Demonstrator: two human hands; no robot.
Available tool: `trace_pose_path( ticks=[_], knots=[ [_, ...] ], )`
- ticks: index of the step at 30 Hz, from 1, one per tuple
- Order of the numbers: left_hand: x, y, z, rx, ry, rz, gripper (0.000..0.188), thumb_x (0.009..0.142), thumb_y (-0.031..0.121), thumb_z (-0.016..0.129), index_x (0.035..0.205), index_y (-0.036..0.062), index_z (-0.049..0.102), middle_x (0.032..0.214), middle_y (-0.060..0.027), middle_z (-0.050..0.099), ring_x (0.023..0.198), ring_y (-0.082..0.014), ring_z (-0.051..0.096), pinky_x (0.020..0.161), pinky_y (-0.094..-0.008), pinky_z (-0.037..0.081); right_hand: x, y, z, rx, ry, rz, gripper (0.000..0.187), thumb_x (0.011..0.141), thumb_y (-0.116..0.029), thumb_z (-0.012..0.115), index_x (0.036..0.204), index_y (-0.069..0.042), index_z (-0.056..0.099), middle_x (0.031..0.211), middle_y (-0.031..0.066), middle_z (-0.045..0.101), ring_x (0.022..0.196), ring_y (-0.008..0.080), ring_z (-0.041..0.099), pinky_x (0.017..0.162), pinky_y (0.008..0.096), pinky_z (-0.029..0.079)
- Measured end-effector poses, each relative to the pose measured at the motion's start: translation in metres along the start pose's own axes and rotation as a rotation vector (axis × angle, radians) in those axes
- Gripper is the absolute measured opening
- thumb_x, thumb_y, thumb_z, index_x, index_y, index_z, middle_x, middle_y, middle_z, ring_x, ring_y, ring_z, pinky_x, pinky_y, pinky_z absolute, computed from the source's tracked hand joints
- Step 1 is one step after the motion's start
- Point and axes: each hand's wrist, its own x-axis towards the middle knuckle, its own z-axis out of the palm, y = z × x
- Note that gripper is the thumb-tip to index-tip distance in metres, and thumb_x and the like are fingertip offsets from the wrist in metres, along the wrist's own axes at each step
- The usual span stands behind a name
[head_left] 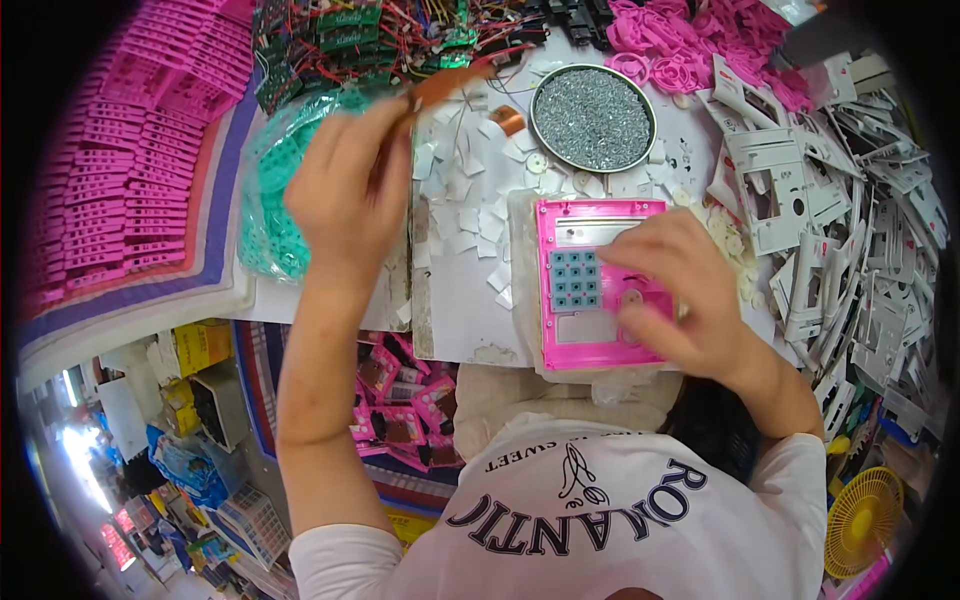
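My left hand (350,195) is raised over the left part of the bench, its fingers closed on a thin brown flat board (448,88). The board is blurred, and my fingers cover part of it. Below my right hand (685,290) lies a pink plastic casing (551,350), hollow side up. A blue-grey rubber keypad (575,281) sits inside it, beside a small pale disc (631,298). My right thumb and fingers are spread over the casing's right side, with nothing seen between them. Whether the fingertips touch the casing cannot be made out.
A round tin of small screws (594,118) stands behind the casing. White square pieces (487,225) lie scattered on the bench. Green circuit boards with wires (350,30) are heaped at the back, pink casings (130,180) stacked left, white panels (785,190) piled right.
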Motion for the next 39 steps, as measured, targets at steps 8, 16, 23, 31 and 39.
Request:
trace_pose_path(
  ticks=[8, 16, 23, 31, 39],
  knots=[
    [-0.060, 0.054, -0.046, -0.329, 0.125, 0.001, 0.030, 0.082, -0.013, 0.064, 0.108, -0.0015, 0.073, 0.082, -0.0129, 0.069, 0.069, -0.0257, 0.066, 0.068, -0.0299, 0.055, 0.069, -0.015, 0.033, 1.008, -0.008, 0.416, 0.022, 0.094, -0.024, 0.074, 0.101, -0.003, 0.073, 0.078, -0.0043, 0.064, 0.065, 0.0012, 0.051, 0.056, 0.0200, 0.039],
    [-0.113, 0.096, -0.051, -0.776, 0.050, -0.531, 0.033, 0.085, -0.002, 0.065, 0.117, -0.0072, 0.068, 0.093, -0.0136, 0.070, 0.088, -0.0229, 0.069, 0.087, -0.0338, 0.054, 0.072, -0.028, 0.061, 1.101, -0.020, 0.331, 0.019, 0.094, -0.017, 0.073, 0.101, 0.001, 0.071, 0.082, -0.0021, 0.067, 0.068, 0.0002, 0.052, 0.057, 0.0213, 0.041],
    [-0.110, 0.074, -0.090, -1.002, 0.169, -0.664, 0.034, 0.081, 0.000, 0.070, 0.114, -0.0025, 0.061, 0.106, -0.0107, 0.065, 0.097, -0.0193, 0.064, 0.096, -0.0375, 0.050, 0.062, -0.025, 0.032, 0.740, -0.107, 0.118, 0.013, 0.091, -0.011, 0.073, 0.093, 0.001, 0.069, 0.075, -0.0047, 0.057, 0.064, 0.0003, 0.046, 0.055, 0.0214, 0.037],
    [-0.089, 0.082, -0.072, -1.429, -0.502, -1.149, 0.038, 0.093, 0.004, 0.068, 0.129, -0.0054, 0.059, 0.119, -0.0120, 0.068, 0.097, -0.0194, 0.068, 0.084, -0.0319, 0.055, 0.065, -0.027, 0.038, 0.751, -0.133, 0.275, 0.016, 0.091, -0.015, 0.074, 0.087, 0.000, 0.068, 0.064, -0.0069, 0.051, 0.060, 0.0007, 0.043, 0.052, 0.0215, 0.033],
    [-0.119, 0.056, -0.058, -1.676, -0.161, -1.031, 0.045, 0.093, 0.025, 0.074, 0.130, 0.0037, 0.061, 0.142, -0.0130, 0.046, 0.116, -0.0207, 0.055, 0.095, -0.0418, 0.050, 0.044, -0.021, 0.027, 0.267, 0.243, -0.204, 0.010, 0.083, -0.004, 0.075, 0.091, -0.003, 0.071, 0.083, 0.0056, 0.065, 0.065, 0.0150, 0.060, 0.055, 0.0280, 0.045]
  ],
)
